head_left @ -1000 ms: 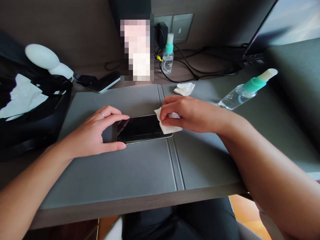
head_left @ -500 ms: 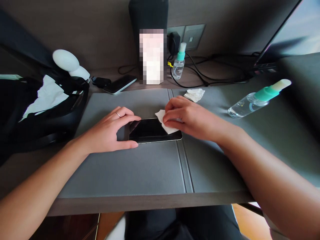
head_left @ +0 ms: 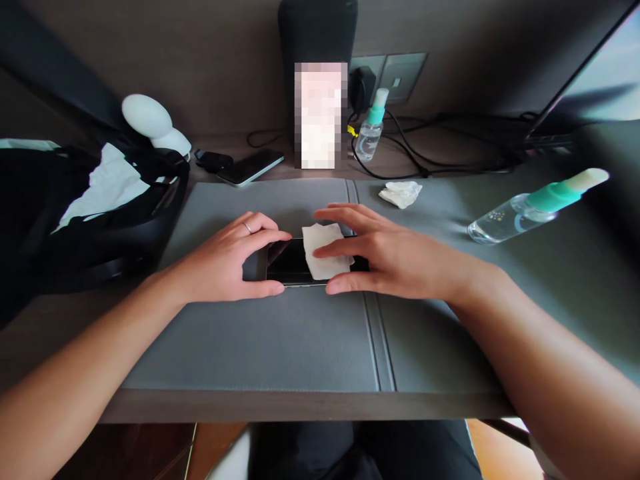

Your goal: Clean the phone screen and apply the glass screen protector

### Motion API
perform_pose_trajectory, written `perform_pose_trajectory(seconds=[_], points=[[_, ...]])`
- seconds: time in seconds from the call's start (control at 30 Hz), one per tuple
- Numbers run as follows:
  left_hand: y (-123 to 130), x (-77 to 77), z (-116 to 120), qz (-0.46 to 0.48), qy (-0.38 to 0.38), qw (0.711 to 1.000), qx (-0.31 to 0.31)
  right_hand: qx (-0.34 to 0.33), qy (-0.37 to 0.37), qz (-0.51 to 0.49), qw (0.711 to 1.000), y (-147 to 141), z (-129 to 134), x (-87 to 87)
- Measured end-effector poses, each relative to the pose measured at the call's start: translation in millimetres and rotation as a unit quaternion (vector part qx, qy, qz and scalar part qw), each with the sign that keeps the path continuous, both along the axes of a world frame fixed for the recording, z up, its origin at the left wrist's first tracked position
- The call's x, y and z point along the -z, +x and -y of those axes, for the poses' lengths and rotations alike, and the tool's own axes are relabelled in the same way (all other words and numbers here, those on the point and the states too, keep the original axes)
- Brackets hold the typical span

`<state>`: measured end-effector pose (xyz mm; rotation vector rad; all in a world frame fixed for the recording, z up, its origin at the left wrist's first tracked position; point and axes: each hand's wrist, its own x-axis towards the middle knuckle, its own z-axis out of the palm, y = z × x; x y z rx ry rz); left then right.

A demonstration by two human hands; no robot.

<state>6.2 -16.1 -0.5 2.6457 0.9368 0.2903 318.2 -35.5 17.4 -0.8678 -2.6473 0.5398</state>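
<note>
A black smartphone (head_left: pixel 287 264) lies screen up on the grey desk mat. My left hand (head_left: pixel 220 261), with a ring on one finger, grips its left end, thumb on the near edge and fingertips on the far edge. Over the right part of the screen lies a flat white tissue (head_left: pixel 321 268). My right hand (head_left: pixel 395 257) rests above it with fingers spread, one fingertip touching the tissue and the thumb by the phone's near edge. The phone's right end is partly hidden beneath this hand.
A crumpled tissue (head_left: pixel 401 193) lies beyond my right hand. To the right stands a spray bottle (head_left: pixel 513 217); a smaller one (head_left: pixel 370 137) is near black cables. Another phone (head_left: pixel 253 167) lies at the back. A black bag (head_left: pixel 30 220) with tissues sits left.
My right hand has opened from a pinch on the tissue to spread fingers. The tissue now lies flatter and slightly further left on the phone. The whole view has shifted a little.
</note>
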Motion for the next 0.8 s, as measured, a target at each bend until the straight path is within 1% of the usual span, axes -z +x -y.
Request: perform_pose_trajectory(seconds=[0.17,0.33,0.5,0.67,0.8], points=[[1.4,-1.5,0.3,0.000,-0.011,1.000,-0.004,0.034,0.014,-0.036,0.999,3.0,-1.4,-1.6],[1.1,-0.9,0.0,0.000,-0.020,1.000,-0.005,0.009,0.015,-0.003,1.000,-0.3,2.3,-1.6],[1.1,-1.0,0.9,0.000,-0.015,1.000,-0.003,0.028,0.020,-0.027,0.999,1.1,2.2,-2.3],[1.2,-0.6,1.6,0.001,-0.022,1.000,-0.007,0.006,0.006,-0.016,1.000,-6.9,4.8,0.4],[1.5,0.0,1.0,0.001,-0.025,1.000,-0.006,0.019,0.012,-0.043,0.999,-6.6,4.9,0.5]])
